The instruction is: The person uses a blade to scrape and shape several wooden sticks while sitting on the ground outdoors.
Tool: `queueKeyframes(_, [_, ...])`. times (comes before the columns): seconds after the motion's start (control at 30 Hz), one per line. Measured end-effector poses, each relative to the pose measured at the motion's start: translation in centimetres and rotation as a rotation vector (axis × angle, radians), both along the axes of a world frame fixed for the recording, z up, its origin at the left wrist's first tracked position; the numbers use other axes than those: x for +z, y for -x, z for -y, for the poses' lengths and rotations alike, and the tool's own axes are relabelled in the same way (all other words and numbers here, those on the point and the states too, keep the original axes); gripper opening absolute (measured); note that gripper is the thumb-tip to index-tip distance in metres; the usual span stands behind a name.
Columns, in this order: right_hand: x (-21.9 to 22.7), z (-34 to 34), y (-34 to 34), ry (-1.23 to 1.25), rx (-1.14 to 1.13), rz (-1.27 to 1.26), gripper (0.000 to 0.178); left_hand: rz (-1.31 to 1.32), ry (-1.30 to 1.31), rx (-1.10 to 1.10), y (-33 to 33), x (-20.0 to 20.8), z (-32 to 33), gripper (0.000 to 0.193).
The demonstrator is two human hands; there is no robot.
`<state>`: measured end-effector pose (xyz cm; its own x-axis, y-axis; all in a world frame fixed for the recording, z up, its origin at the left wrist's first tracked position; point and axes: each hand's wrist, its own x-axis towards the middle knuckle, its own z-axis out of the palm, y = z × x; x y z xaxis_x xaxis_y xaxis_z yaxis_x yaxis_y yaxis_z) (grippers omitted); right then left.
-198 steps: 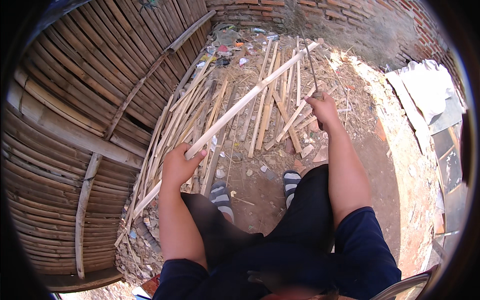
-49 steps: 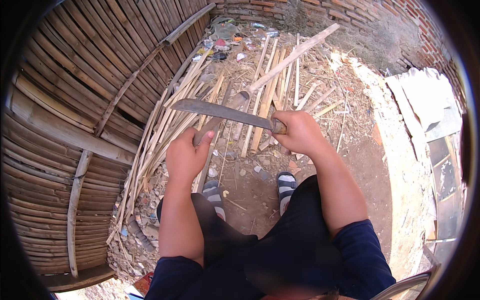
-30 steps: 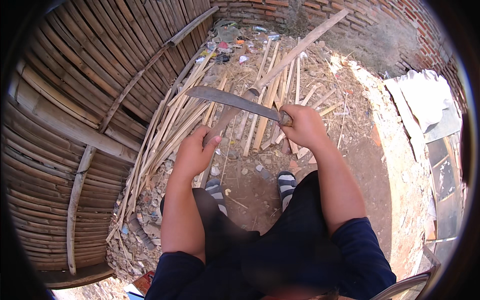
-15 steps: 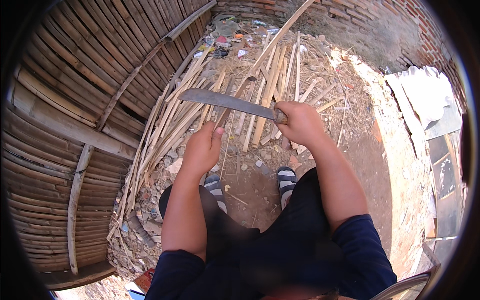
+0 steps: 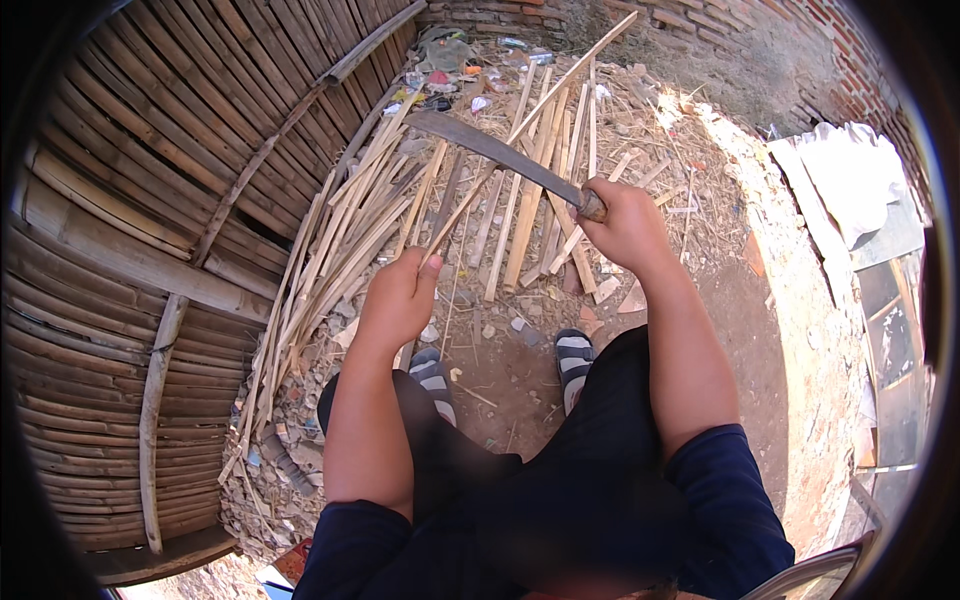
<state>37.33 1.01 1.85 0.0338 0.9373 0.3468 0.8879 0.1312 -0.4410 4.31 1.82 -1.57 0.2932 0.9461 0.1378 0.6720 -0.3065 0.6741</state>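
My right hand (image 5: 628, 228) is wrapped around the wooden handle of a machete (image 5: 497, 149). Its long dark blade points to the far left and crosses over a long bamboo strip (image 5: 562, 87). The near end of that strip is gripped in my left hand (image 5: 400, 295), thumb along it, and the strip slants away to the far right. The blade meets or overlaps the strip around its middle; whether it touches cannot be made out. Beyond my hands, several loose pale bamboo strips (image 5: 527, 235) lie on the ground.
A slatted bamboo wall (image 5: 200, 130) runs along the left, with a pile of thin strips (image 5: 345, 225) at its foot. A brick wall (image 5: 690, 35) closes the far side. White sheeting (image 5: 850, 185) lies at the right. My sandalled feet (image 5: 573, 365) stand on rubble-strewn dirt.
My right hand has shifted slightly right, and the machete blade has moved farther along the strip, its tip swinging away from me. My left hand has barely moved; the strip's far end now shows.
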Motion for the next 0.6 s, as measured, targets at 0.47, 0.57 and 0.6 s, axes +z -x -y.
queueKeyframes(0.47, [-1.1,-0.9,1.6,0.181,0.062,0.176,0.026,-0.068,-0.005,-0.046,-0.6,0.2,0.0,0.040])
queueKeyframes(0.57, [-1.2,-0.6,1.9,0.177,0.061,0.154,0.026,-0.098,0.001,-0.040,-0.5,-0.8,-0.2,0.039])
queueKeyframes(0.6, [-1.2,-0.4,2.2,0.169,0.065,0.140,0.026,-0.089,-0.006,-0.035,-0.4,-0.8,-0.2,0.039])
